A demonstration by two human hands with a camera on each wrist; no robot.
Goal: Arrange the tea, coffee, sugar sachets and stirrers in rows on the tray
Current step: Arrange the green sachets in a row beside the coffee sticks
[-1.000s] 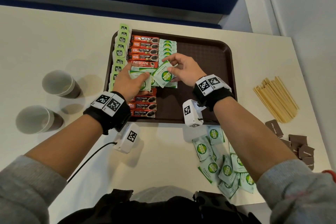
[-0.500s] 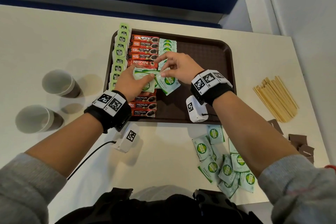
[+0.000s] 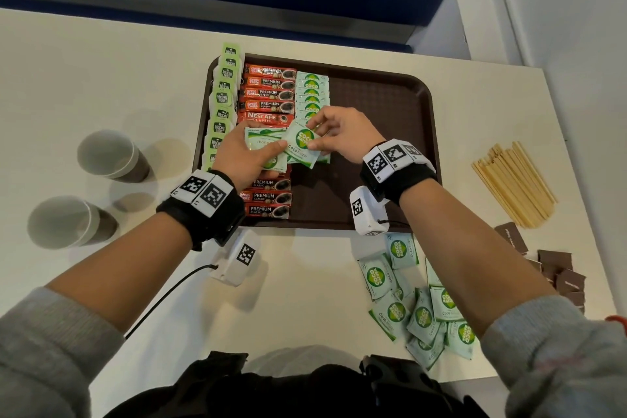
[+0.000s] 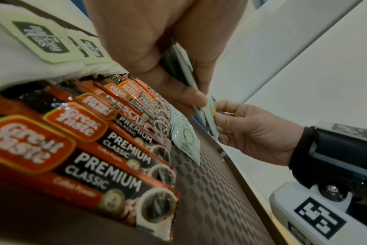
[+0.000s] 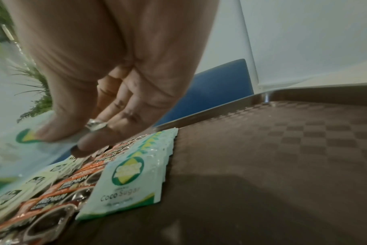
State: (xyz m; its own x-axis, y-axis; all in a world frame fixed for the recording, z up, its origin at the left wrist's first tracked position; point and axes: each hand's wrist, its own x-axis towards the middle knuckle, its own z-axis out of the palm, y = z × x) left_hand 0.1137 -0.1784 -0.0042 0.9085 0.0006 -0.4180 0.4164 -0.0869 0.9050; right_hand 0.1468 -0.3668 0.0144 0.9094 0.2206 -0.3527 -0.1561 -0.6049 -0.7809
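Since half second ago, right hand (image 3: 342, 136) has drawn sugar sachet (image 3: 303, 146) out of left hand (image 3: 242, 158) stack (image 3: 263, 142), frame centre, over tray (image 3: 380, 132).

Left wrist view: thumb clamps stack (image 4: 185, 73) upright as supply; right hand (image 4: 249, 131) pinches sachet edge.

Right wrist view: laid sugar row (image 5: 132, 172) lower centre beside coffee (image 5: 63, 197); pinched sachet (image 5: 27, 149) likely goes there next.

Overhead head view — close wrist views

tea bags (image 3: 222, 102); coffee sticks (image 3: 268, 92); sugar sachets (image 3: 312, 95); rowed on tray (image 3: 383, 105)
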